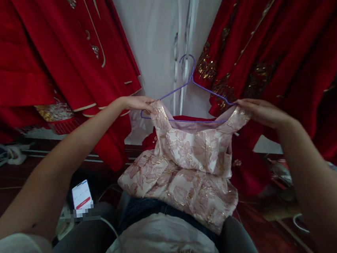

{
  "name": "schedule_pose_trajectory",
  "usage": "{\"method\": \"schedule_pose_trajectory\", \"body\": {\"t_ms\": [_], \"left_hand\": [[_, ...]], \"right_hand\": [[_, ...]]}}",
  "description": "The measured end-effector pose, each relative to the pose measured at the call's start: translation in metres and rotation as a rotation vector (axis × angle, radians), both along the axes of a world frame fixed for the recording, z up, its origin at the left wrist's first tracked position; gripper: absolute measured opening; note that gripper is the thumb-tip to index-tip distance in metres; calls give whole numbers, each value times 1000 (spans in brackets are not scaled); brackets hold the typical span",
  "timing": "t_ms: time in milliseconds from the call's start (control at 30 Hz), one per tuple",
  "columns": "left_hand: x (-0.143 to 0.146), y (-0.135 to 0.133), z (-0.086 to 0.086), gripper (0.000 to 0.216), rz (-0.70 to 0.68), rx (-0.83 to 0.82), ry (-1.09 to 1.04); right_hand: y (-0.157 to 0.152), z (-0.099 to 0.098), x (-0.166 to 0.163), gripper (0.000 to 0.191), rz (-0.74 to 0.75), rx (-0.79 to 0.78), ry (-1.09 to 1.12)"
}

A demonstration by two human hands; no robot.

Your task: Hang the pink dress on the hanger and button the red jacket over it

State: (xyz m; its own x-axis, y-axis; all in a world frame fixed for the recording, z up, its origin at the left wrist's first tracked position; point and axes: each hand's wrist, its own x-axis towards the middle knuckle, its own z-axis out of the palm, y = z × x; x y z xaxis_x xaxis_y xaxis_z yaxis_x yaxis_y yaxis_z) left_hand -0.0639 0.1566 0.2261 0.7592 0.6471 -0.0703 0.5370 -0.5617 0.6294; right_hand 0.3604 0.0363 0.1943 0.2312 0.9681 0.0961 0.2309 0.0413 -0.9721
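Observation:
A pale pink dress with a gold floral pattern is held up in front of me, its lower part folded over my lap. A purple hanger sits inside its neckline, hook upward. My left hand pinches the left shoulder strap near one end of the hanger. At the other end, my right hand grips the right strap, fingers closed over its top.
Red garments with gold and silver trim hang at the left, and more red garments hang at the right. White doors stand between them. A lit phone lies beside my left leg, with a pale cable nearby.

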Motion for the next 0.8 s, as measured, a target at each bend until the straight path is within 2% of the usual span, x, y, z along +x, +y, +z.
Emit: {"method": "schedule_pose_trajectory", "body": {"t_ms": [167, 267, 333, 467, 600, 700, 800], "left_hand": [[5, 15, -39, 45, 184, 320, -227], [2, 22, -58, 49, 285, 495, -268], [-4, 21, -66, 50, 359, 568, -271], [-17, 13, -79, 50, 430, 596, -284], [-25, 7, -96, 51, 509, 597, -302], [-33, 2, -113, 52, 611, 585, -307], [-42, -10, -133, 55, 645, 557, -259]], "right_hand": [[6, -21, -6, 8, -145, 104, 150], [13, -29, -2, 4, -320, 222, 134], [15, -35, 1, 6, -370, 287, 126], [12, -49, 1, 15, -301, 311, 141], [11, -63, -8, 20, -403, 399, 138], [14, -73, -16, 25, -410, 464, 239], [13, -87, -19, 23, -440, 457, 345]]}}
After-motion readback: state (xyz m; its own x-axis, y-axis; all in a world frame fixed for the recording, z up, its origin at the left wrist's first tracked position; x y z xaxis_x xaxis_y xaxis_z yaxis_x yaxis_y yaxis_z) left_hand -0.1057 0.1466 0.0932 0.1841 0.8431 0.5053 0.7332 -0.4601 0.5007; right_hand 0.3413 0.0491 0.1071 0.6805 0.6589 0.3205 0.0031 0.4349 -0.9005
